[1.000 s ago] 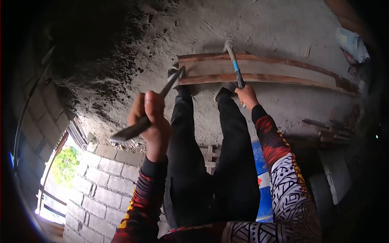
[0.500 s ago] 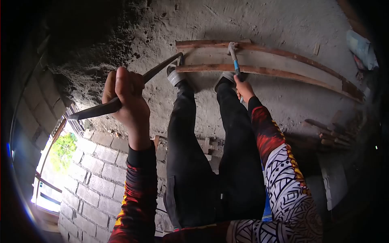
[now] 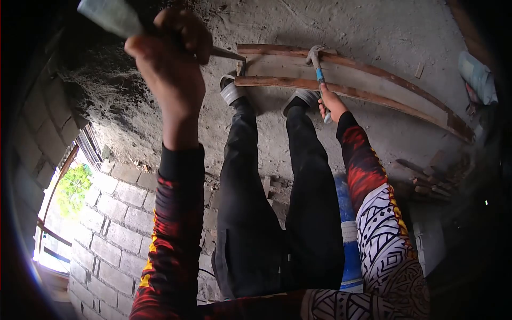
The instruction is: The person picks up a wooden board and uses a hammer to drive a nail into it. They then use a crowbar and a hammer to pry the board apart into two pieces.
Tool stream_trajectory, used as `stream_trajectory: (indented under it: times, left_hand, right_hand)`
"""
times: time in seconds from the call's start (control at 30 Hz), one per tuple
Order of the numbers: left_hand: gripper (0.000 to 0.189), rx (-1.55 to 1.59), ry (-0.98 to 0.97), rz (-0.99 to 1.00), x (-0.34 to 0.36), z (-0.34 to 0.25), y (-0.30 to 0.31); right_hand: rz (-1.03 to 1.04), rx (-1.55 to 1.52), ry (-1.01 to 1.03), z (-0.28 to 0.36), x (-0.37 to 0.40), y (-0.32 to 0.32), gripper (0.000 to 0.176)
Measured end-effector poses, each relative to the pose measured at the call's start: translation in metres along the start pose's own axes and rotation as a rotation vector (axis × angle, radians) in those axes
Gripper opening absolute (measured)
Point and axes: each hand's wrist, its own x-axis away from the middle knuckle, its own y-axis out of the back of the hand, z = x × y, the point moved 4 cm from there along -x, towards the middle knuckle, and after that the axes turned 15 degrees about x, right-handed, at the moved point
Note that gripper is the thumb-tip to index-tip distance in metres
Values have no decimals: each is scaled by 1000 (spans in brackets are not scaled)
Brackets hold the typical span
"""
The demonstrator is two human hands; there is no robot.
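Note:
My left hand [image 3: 173, 69], raised at the upper left, is wrapped round a pry bar [image 3: 109, 17]. The flat end of the bar looms close to the camera, and its far bent end sits at the left end of a long wooden frame [image 3: 298, 84] on the ground. My right hand [image 3: 332, 102] grips a claw hammer [image 3: 319, 73] by the lower handle. The hammer's head overlaps the frame's far rail in this view. Both feet, in grey-strapped footwear, stand at the near rail.
Rough concrete floor [image 3: 373, 26] surrounds the frame. Wood scraps [image 3: 432, 181] lie at the right, below a pale crumpled bag [image 3: 476, 77]. A blue drum [image 3: 349, 250] stands beside my right leg. To the left are a block wall [image 3: 114, 229] and a bright opening [image 3: 53, 234].
My left hand has moved up, tilting the pry bar so its flat end rises toward the camera. My right hand and the hammer have shifted slightly right.

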Motion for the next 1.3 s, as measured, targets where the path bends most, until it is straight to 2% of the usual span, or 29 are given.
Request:
stream_trajectory:
  times: [0.07, 0.1, 0.2, 0.27, 0.3, 0.33, 0.4, 0.43, 0.53, 0.6, 0.63, 0.7, 0.73, 0.77, 0.8, 0.83, 0.93, 1.0, 1.17, 1.23, 1.3]
  left_hand:
    - [85, 27, 129, -3, 19, -4, 17]
    - [86, -41, 85, -59, 27, -8, 16]
    - [76, -72, 17, -43, 34, -9, 13]
    - [76, 68, 44, -24, 21, -1, 16]
    - [69, 93, 44, 39, 11, 0, 6]
    - [63, 62, 73, 67, -1, 0, -4]
    - [68, -171, 80, -41, -23, 6, -7]
    - [51, -68, 49, -1, -29, 2, -21]
    - [40, -43, 8, -24, -34, 2, -38]
    - [66, -102, -22, -331, -24, 8, -30]
    - [61, -65, -20, -46, -17, 7, -9]
    - [70, 65, 29, -138, 16, 4, 10]
    - [77, -48, -37, -178, 36, -2, 15]
    - [80, 101, -99, -65, 55, -5, 27]
    - [81, 106, -153, -33, 71, -9, 31]
    - [78, 46, -176, -114, 84, -15, 28]
    - [87, 73, -180, -147, 116, -22, 38]
    - [90, -41, -168, -146, 142, -23, 43]
    - [85, -469, -19, 39, 229, -25, 74]
    - [90, -629, 133, 69, 255, -28, 79]
    - [84, -743, 280, 216, 284, -32, 87]
  right_hand:
    - [35, -60, -92, 3, -5, -1, 63]
    - [34, -66, -92, 3, -4, -3, 63]
    - [24, -16, -110, 0, -4, -1, 62]
    - [12, -43, -54, -6, -4, -4, 62]
    - [-28, -24, -59, -9, -3, -3, 63]
    - [-31, -22, -62, -13, -4, -2, 63]
    - [-108, 132, -37, -19, -4, 0, 65]
    - [-103, 137, -34, -20, -4, -1, 65]
    - [-111, 92, -34, -26, -9, -2, 66]
    - [-60, 77, -28, -30, -13, -3, 67]
    - [-61, 72, -25, -31, -14, -2, 67]
    - [-91, 59, -18, -32, -13, -1, 67]
    - [-88, 55, -16, -34, -13, -3, 67]
    - [-114, 43, 9, -34, -13, -6, 67]
    - [-140, 32, 30, -35, -13, -9, 67]
    - [-137, 28, 24, -38, -15, -13, 67]
    - [-186, 43, 7, -43, -19, -17, 66]
    - [-159, 3, 6, -42, -19, -20, 66]
    - [-202, 102, 3, -46, -20, -17, 67]
    - [-199, 150, -3, -48, -20, -16, 68]
    - [-202, 202, 19, -51, -21, -15, 68]
